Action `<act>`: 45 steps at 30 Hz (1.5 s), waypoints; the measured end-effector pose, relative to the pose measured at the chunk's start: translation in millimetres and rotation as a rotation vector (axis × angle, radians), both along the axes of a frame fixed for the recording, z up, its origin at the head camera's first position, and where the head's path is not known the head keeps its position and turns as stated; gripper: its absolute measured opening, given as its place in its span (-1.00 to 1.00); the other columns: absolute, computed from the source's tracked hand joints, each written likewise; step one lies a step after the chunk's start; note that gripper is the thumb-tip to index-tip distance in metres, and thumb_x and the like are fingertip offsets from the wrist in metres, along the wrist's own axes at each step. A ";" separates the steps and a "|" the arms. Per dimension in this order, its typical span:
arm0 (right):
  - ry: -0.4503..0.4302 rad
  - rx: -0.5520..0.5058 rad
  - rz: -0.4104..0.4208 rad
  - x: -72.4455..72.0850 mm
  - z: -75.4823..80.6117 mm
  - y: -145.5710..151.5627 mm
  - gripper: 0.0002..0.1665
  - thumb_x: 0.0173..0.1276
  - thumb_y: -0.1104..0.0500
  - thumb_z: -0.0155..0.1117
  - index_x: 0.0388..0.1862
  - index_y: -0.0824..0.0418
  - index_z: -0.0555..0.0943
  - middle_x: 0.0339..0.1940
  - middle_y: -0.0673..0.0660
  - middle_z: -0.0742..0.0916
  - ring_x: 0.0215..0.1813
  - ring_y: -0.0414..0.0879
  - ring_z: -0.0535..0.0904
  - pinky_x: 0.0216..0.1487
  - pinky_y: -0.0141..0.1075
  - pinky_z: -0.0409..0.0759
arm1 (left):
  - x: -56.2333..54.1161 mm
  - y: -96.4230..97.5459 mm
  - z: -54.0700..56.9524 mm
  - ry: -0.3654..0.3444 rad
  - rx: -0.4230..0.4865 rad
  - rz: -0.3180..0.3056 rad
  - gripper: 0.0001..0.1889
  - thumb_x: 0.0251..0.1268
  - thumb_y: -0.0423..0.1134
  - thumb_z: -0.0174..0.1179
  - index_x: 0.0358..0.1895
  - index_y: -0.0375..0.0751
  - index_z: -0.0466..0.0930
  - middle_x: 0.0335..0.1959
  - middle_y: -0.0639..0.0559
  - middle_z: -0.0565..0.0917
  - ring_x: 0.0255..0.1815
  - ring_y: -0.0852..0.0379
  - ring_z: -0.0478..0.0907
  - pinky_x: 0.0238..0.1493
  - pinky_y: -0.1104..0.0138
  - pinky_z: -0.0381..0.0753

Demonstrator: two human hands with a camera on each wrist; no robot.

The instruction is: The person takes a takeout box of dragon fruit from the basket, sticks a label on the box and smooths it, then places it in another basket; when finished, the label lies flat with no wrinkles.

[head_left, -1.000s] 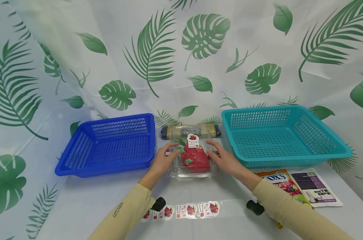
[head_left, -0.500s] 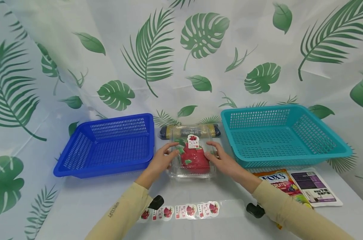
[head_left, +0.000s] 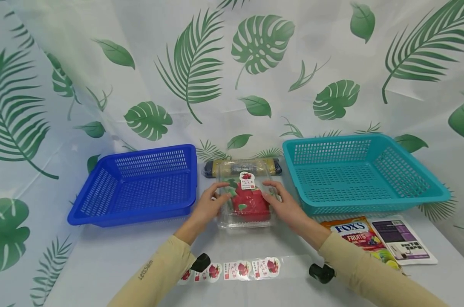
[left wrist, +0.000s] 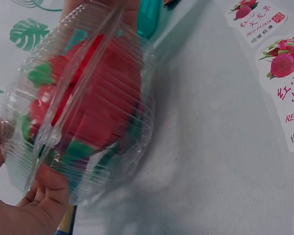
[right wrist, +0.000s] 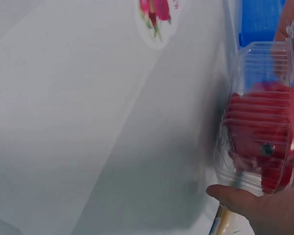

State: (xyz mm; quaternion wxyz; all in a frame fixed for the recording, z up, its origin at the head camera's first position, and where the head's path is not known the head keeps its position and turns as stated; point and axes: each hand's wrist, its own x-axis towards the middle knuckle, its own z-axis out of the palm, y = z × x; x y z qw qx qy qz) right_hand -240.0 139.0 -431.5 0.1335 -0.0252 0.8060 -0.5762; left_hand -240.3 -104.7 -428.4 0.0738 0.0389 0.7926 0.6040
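A clear plastic clamshell box (head_left: 226, 221) with a red, green-tipped dragon fruit (head_left: 252, 205) inside lies at the middle of the table. On its lid sits a white dragon-fruit sticker (head_left: 248, 181). My left hand (head_left: 206, 209) grips the box's left side, thumb and fingers at the rim in the left wrist view. From the other side my right hand (head_left: 290, 209) holds it, with the thumb (right wrist: 230, 197) along the plastic. The right hand's other fingers are mostly hidden in the right wrist view. Both box halves meet at the seam, close together.
A blue basket (head_left: 185, 209) stands left, a teal basket (head_left: 312, 204) right. Behind the box lies a yellow and dark-blue packet (head_left: 216, 168). A strip of stickers (head_left: 237, 270) lies in front. A FOX'S candy bag (head_left: 356, 234) and a white-purple packet (head_left: 404, 241) lie at right.
Both hands stay on the box, which has barely moved. The right forearm has shifted slightly left, showing more of the candy bag.
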 end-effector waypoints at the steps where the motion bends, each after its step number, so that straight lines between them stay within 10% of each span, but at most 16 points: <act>1: 0.002 -0.008 -0.008 0.4 0.9 -0.4 -0.41 0.53 -0.09 0.04 0.46 -0.04 0.22 0.56 0.26 0.10 0.54 0.29 -0.13 0.37 0.31 0.07 | 0.3 0.7 0.6 0.011 0.002 0.002 -0.55 0.44 -0.15 0.14 0.34 -0.09 0.42 -0.36 -0.05 0.39 -0.67 0.16 0.29 -0.58 0.31 0.41; 13: 0.108 -0.054 -0.016 3.8 28.2 5.0 -0.49 0.59 0.05 -0.05 0.45 0.07 0.24 0.53 0.29 0.11 0.52 0.27 -0.09 0.33 0.25 0.23 | -1.4 14.4 14.9 0.106 0.075 0.056 -0.57 0.39 -0.14 0.20 0.29 -0.04 0.47 -0.30 -0.01 0.31 -0.61 0.17 0.26 -0.60 0.37 0.33; 21: 0.119 -0.029 -0.066 1.1 45.4 13.7 -0.53 0.61 0.03 -0.11 0.43 0.03 0.25 0.41 0.29 0.23 0.22 0.18 0.34 0.02 -0.06 0.49 | -1.9 26.2 32.4 0.102 0.058 0.077 -0.60 0.38 -0.08 0.21 0.26 0.14 0.49 -0.14 -0.04 0.29 -0.45 0.13 0.31 -0.48 0.37 0.40; 31: 0.148 -0.005 -0.096 0.1 55.0 20.0 -0.45 0.59 -0.06 -0.09 0.47 0.02 0.24 0.33 0.29 0.34 0.23 0.17 0.33 -0.07 -0.16 0.48 | -3.6 33.0 46.4 0.141 0.081 0.050 -0.58 0.40 -0.12 0.20 0.28 0.02 0.48 -0.06 -0.11 0.29 -0.46 0.15 0.31 -0.50 0.38 0.37; 45: 0.226 -0.060 -0.129 -4.5 69.9 39.9 -0.46 0.58 -0.03 -0.04 0.46 0.04 0.28 0.36 0.28 0.33 0.14 0.10 0.42 0.07 -0.05 0.59 | -5.9 40.3 60.4 0.151 0.034 -0.058 -0.53 0.42 -0.01 0.16 0.35 0.33 0.38 -0.04 -0.06 0.34 -0.30 0.08 0.48 -0.27 0.26 0.61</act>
